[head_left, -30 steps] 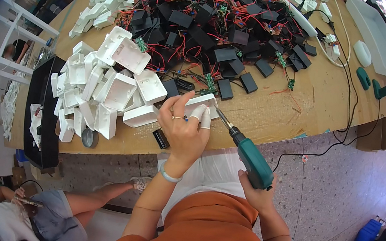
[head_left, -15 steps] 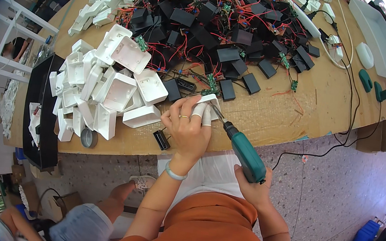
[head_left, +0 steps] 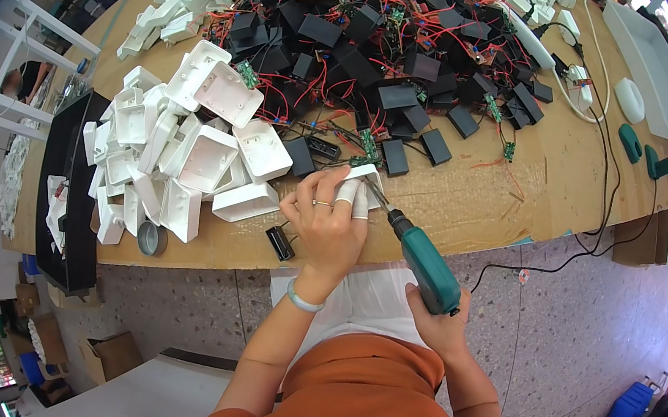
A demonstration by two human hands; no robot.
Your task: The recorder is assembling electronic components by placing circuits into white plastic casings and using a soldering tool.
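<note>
I have the left hand [head_left: 328, 226] clamped on a white plastic shell [head_left: 369, 170] at the near edge of the bench [head_left: 469, 219], two of its fingers in white finger cots. The right hand [head_left: 441, 319] is wrapped around the rear of a green electric screwdriver [head_left: 431, 270], whose bit slants down into that shell; I cannot make out what sits inside it. To the left I see a pile of open white shells [head_left: 213, 159], several turned so moulded posts show in their hollows. Just beside them, near the edge, stands a round grey dish [head_left: 151, 249], its contents too dark to read. A long black tray [head_left: 74, 257] at the bench's left end has white pieces [head_left: 57, 208] in it. By the left wrist lies a black battery holder [head_left: 280, 243]. Beyond the hands, black boxes [head_left: 320, 31] are heaped among red wires and green circuit boards. A long white tray [head_left: 646, 69] lies at far right. On the floor, I see an open cardboard box [head_left: 108, 358].
</note>
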